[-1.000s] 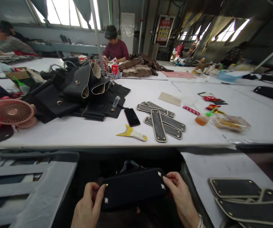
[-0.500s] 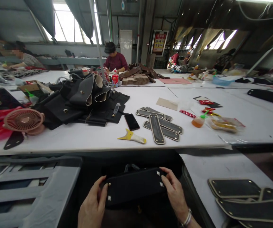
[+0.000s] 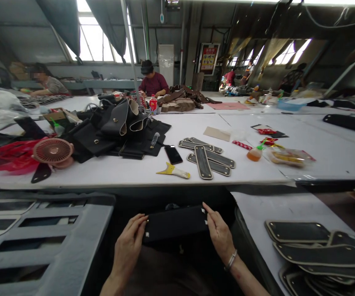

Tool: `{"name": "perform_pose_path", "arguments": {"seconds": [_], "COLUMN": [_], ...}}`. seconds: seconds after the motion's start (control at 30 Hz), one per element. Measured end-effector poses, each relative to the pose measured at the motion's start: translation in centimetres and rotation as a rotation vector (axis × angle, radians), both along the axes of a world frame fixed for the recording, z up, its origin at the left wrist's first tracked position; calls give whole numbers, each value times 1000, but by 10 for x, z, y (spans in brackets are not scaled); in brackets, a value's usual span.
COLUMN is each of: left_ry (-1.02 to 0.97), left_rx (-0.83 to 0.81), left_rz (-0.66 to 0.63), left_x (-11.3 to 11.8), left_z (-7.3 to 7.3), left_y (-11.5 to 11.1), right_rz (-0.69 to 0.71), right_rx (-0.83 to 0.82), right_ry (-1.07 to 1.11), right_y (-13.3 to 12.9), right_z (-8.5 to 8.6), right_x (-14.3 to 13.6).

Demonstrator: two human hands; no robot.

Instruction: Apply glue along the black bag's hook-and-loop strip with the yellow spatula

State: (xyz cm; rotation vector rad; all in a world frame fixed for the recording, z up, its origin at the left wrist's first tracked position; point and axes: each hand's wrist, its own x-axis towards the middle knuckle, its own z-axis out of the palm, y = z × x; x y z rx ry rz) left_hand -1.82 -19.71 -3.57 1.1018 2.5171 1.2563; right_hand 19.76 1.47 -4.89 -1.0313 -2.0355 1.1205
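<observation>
Head camera is looking down at two bare hands holding a black bag base [image 3: 175, 223] between them. The left hand [image 3: 130, 246] is gripping the left end of the black bag base, with its fingers curled over the edge. The right hand [image 3: 219, 232] is gripping the right end the same way, with a bracelet showing on its wrist. Both hands are closed on the piece, and it is sitting low, just in front of the person's lap.

Past the black bag base, a big white table [image 3: 128, 168] is stretching far back. On it, straight beyond the piece, a phone [image 3: 173, 154] is lying next to a yellow scraper [image 3: 172, 170] and some long dark strips [image 3: 208, 156]. Left of the phone, a heap of black leather parts [image 3: 115, 129] is piling up, and a pink fan [image 3: 53, 151] is sitting further left. Right of the black bag base, flat dark panels [image 3: 313, 246] are lying stacked.

Other people are sitting far behind the table, near bright windows. Under the black bag base it is too dark to make anything out, and the stacked panels are being cut off by the picture's edge.
</observation>
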Motion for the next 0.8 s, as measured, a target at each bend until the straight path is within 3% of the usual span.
{"name": "perform_pose_path", "arguments": {"seconds": [0.17, 0.3, 0.4, 0.5, 0.63, 0.7, 0.8], "left_ry": [-118, -102, 21, 248, 455, 479, 479], "left_rx": [51, 20, -30, -111, -231, -262, -279], "left_rz": [-72, -92, -39, -20, -172, -213, -192], "left_x": [-1, -2, 3, 14, 33, 40, 44], "left_z": [-7, -6, 4, 18, 32, 31, 20], "left_y": [-7, -11, -10, 1, 27, 39, 49], "right_rz": [31, 83, 88, 128, 267, 334, 394], "right_rx": [102, 418, 645, 833, 1002, 1065, 1174], "right_ry": [-63, -233, -319, -302, -334, -357, -349], "right_y": [4, 17, 21, 10, -19, -30, -35], "right_z": [-8, -17, -9, 10, 27, 26, 16], "right_x": [4, 9, 7, -7, -40, -55, -68]}}
